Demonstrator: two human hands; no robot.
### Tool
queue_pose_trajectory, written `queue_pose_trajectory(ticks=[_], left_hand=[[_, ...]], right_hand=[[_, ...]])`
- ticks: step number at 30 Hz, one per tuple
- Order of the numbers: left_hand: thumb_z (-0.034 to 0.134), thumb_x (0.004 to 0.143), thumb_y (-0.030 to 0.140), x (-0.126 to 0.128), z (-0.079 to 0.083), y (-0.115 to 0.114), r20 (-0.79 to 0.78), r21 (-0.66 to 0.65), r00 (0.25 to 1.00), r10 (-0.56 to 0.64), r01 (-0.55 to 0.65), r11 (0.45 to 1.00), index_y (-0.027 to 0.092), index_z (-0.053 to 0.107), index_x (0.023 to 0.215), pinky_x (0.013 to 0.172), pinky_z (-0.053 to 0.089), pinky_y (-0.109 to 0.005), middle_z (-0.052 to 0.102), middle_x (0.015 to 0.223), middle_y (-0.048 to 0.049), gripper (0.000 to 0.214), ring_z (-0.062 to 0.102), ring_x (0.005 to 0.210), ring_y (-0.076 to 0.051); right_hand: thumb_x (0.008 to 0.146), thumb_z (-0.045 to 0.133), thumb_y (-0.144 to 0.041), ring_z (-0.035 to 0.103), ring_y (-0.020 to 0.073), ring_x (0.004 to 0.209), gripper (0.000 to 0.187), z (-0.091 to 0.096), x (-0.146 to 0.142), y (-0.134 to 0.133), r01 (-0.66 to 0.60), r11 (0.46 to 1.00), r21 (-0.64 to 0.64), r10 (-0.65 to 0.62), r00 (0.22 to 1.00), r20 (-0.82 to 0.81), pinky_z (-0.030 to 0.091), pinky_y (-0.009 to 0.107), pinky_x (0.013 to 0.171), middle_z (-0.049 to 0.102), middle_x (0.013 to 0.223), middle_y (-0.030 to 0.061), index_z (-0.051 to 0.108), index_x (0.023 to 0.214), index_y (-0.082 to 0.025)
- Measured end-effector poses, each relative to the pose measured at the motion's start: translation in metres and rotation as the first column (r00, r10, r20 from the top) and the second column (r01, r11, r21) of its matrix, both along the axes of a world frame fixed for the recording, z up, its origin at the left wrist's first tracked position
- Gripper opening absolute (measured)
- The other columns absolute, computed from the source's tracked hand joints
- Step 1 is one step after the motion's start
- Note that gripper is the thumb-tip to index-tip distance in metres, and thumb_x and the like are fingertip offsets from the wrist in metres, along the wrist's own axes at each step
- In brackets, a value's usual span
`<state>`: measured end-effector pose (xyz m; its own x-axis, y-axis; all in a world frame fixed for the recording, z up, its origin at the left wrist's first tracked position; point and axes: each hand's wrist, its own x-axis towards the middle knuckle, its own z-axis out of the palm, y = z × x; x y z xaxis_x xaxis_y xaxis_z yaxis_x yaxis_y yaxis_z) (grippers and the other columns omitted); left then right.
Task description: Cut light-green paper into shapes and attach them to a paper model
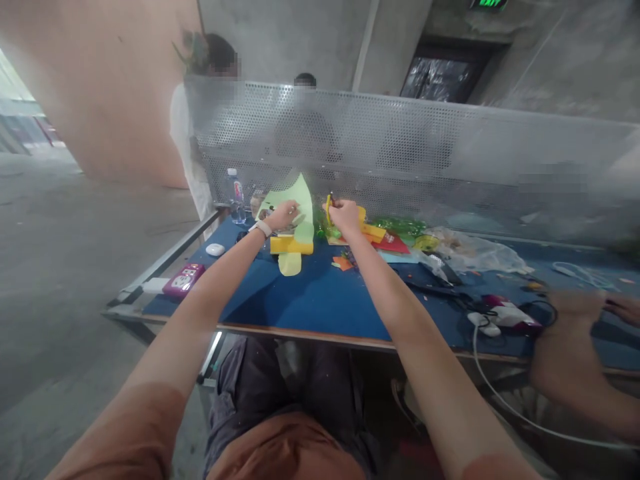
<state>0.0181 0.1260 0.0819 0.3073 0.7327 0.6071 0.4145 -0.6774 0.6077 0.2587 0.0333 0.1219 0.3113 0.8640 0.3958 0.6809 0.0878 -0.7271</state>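
Note:
Over the back of the blue table, my left hand (285, 215) is closed on a light green sheet of paper (304, 200), whose pointed corner stands up. A yellow tool with a loop, which looks like scissors (329, 209), sits in my closed right hand (344, 217), a little to the right of the sheet. Its blades cannot be made out clearly. Below my left hand lie a yellow paper piece (291, 245) and a pale yellow-green piece (289, 264). Orange scraps (343, 263) lie under my right wrist, and red paper (394, 243) is to its right.
A perforated metal screen (360, 133) rises behind the table (310, 300). At left are a water bottle (236, 197), a white mouse-like object (215, 249) and a purple box (184, 281). Clear plastic (480, 250) and cables lie at right, near another person's arm (570, 360).

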Motion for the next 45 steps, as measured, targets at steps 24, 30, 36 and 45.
queue_pose_trajectory(ticks=[24, 30, 36, 45], left_hand=[[0.068, 0.107, 0.019, -0.066, -0.082, -0.062, 0.055, 0.175, 0.981, 0.187, -0.194, 0.965, 0.028, 0.066, 0.101, 0.129, 0.065, -0.060, 0.081, 0.129, -0.0176, 0.010, 0.078, 0.134, -0.037], [0.067, 0.109, 0.022, -0.059, -0.080, -0.074, 0.005, 0.186, 0.988, 0.155, -0.153, 0.970, 0.027, 0.067, 0.102, 0.131, 0.064, -0.061, 0.081, 0.132, -0.0180, 0.008, 0.078, 0.136, -0.038], [0.068, 0.113, 0.025, -0.041, -0.079, -0.096, -0.088, 0.169, 0.996, -0.015, 0.030, 0.985, 0.027, 0.068, 0.104, 0.130, 0.065, -0.058, 0.080, 0.134, -0.0166, 0.009, 0.078, 0.134, -0.036], [0.068, 0.115, 0.036, -0.025, -0.101, -0.102, -0.223, 0.135, 0.955, -0.197, 0.231, 0.964, 0.028, 0.069, 0.099, 0.118, 0.070, -0.056, 0.081, 0.130, -0.0163, 0.018, 0.082, 0.121, -0.034]], right_hand=[[0.101, 0.079, -0.003, 0.091, 0.0347, 0.136, 0.028, 0.020, -0.077, 0.083, -0.121, 0.985, -0.125, 0.162, 0.894, 0.418, 0.064, 0.036, 0.125, 0.097, 0.132, 0.0243, 0.099, 0.119, -0.009], [0.111, 0.074, -0.022, 0.090, 0.0322, 0.117, 0.022, 0.014, -0.031, 0.012, -0.223, 0.973, 0.064, 0.186, 0.914, 0.361, 0.066, 0.041, 0.117, 0.097, 0.122, 0.0179, 0.095, 0.114, -0.015], [0.101, 0.089, -0.016, 0.091, 0.0325, 0.104, 0.007, -0.036, 0.035, -0.053, -0.262, 0.888, -0.377, 0.425, 0.782, 0.456, 0.069, 0.041, 0.105, 0.097, 0.112, 0.0149, 0.094, 0.099, -0.021], [0.087, 0.102, -0.011, 0.086, 0.0261, 0.073, 0.019, -0.073, 0.059, -0.056, -0.273, 0.773, -0.572, 0.561, 0.716, 0.416, 0.072, 0.037, 0.089, 0.089, 0.081, 0.0045, 0.092, 0.098, -0.024]])
